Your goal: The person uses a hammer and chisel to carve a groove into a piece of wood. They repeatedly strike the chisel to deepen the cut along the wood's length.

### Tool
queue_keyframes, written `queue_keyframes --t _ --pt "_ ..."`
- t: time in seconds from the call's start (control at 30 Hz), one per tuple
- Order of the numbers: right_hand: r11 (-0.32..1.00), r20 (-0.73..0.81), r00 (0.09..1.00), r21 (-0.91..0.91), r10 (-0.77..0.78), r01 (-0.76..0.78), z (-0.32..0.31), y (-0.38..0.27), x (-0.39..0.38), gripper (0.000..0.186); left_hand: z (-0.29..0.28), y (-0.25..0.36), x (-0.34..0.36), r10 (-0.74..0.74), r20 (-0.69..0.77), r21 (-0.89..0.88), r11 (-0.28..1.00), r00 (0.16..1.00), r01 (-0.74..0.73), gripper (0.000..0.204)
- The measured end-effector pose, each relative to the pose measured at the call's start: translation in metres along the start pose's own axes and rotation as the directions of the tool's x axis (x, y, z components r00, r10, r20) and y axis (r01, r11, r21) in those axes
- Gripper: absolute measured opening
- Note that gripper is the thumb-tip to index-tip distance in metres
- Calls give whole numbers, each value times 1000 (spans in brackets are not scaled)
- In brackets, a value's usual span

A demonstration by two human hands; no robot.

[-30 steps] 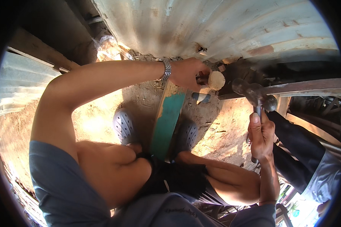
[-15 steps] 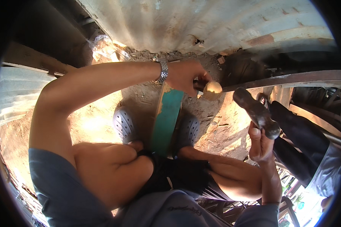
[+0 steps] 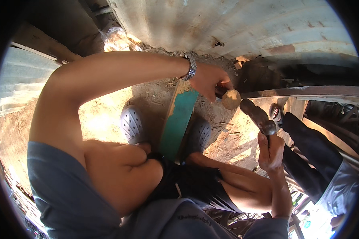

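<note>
My left hand, with a metal-band watch on its wrist, closes its fingers round a dark rod-like piece with a round tan end facing up. The rest of that piece is hidden below the hand. In my right hand is a hammer with a dark head, gripped with the thumb up along it; the fist hides its handle. One end of the head points at the round tan end, a small gap apart. Between my feet lies a narrow green-painted board with a bare worn edge.
A corrugated metal sheet closes off the far side, with a clear plastic bag at its foot. A long wooden beam runs to the right. Another person's dark-trousered legs are at the right.
My right hand has brought the hammer head left, nearer to the round tan end. My left hand and its piece sit slightly further right in the picture, as the view has shifted a little.
</note>
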State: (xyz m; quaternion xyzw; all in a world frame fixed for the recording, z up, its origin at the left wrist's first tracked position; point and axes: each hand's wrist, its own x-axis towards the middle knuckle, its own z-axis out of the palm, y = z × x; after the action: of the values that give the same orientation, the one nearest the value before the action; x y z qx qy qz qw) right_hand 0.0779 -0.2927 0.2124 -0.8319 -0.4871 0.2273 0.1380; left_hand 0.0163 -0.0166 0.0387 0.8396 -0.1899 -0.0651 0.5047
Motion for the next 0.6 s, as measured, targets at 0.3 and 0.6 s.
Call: queue_keyframes --t 0.3,0.6 --pt "961 25 960 -24 277 -277 -8 -27 8 16 -24 17 -16 -336 55 -152 928 940 341 37" --pt "945 243 958 -319 152 -69 -50 -55 -17 17 -38 -3 -25 -390 -180 100 906 903 411 42"
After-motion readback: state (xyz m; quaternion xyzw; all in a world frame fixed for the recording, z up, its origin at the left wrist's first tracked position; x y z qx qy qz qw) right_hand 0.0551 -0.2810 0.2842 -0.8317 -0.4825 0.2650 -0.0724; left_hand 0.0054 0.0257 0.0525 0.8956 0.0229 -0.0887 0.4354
